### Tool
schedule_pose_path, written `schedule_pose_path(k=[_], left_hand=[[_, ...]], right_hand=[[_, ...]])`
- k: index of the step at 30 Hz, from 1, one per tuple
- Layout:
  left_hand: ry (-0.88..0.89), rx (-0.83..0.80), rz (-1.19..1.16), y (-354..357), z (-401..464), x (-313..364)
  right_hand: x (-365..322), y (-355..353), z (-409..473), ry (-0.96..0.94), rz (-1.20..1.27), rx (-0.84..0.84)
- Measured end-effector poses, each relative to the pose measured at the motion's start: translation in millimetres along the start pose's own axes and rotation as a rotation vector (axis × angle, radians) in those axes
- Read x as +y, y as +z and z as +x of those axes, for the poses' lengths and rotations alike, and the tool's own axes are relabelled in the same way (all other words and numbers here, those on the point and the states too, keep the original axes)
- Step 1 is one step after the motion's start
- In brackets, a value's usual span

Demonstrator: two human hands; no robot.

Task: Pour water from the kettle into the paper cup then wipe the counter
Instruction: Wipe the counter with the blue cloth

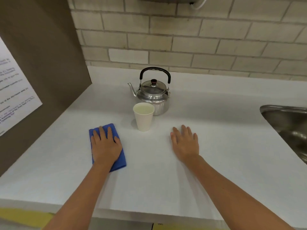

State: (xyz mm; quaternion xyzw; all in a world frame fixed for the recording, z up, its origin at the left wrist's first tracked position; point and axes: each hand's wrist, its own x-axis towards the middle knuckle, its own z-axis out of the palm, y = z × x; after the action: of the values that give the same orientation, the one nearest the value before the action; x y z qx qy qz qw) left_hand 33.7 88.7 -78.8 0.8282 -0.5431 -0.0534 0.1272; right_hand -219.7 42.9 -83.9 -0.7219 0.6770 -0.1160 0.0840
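on the white worktop (166, 171) the pouring looks finished: the paper cup (143, 117) stands upright near the middle with pale liquid showing close to its rim, and the kettle (153, 93) sits upright just behind it, lid on, handle raised, spout pointing left. cup and kettle look touching or nearly so; i cannot tell which. what seems left is the wiping, and that appears to be in hand or about to begin.

the left hand (105, 146) lies flat on a folded blue cloth (120, 161), its fingers (101, 132) spread and pressing down rather than curled round it, so the cloth is pinned under the palm, not gripped. the right hand (185, 143) rests open and flat on the bare surface to the right of the cup, holding nothing.

no puddle or drips show clearly on the surface, so how much is already wiped cannot be judged. the cup stands just beside the cloth's upper right corner, and a careless sweep rightward could knock it over. a steel sink (282, 120) sits at the far right, well apart, a brown side panel (41, 72) with a printed notice (13, 90) closes the left, and a tiled wall (199, 39) runs behind.
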Motion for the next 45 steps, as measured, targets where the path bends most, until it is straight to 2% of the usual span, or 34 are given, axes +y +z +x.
schedule_pose_path(k=[4,9,14,19,25,29,33,37,40,42,45], left_hand=[[0.062,0.011,0.023,10,-36,41],[0.14,-0.016,0.027,25,-81,97],[0.206,-0.021,-0.026,22,-86,62],[0.022,0.031,-0.02,1,-35,2],[0.014,-0.026,0.054,-5,54,-31],[0.057,-0.03,0.089,-5,105,-33],[0.146,-0.07,0.107,0,132,-2],[0.417,-0.088,0.081,10,121,24],[0.578,-0.116,0.055,6,125,-1],[0.562,-0.078,0.08,1,143,-23],[0.424,-0.071,0.111,-3,167,-34]], right_hand=[[0,-4,0,0.004,0.024,0.05],[-1,-5,-2,0.009,0.059,0.001],[-2,-6,4,0.003,0.01,0.049],[-4,-5,11,-0.009,-0.013,0.018],[-8,-1,12,-0.001,0.023,0.036],[-8,1,12,-0.006,0.015,0.067],[-9,0,13,-0.006,-0.012,0.081],[-11,-1,13,-0.001,-0.014,0.097],[-12,-2,12,0.005,0.027,0.091],[-12,-3,11,0.021,0.054,0.07],[-13,-3,11,0.035,0.079,0.049]])
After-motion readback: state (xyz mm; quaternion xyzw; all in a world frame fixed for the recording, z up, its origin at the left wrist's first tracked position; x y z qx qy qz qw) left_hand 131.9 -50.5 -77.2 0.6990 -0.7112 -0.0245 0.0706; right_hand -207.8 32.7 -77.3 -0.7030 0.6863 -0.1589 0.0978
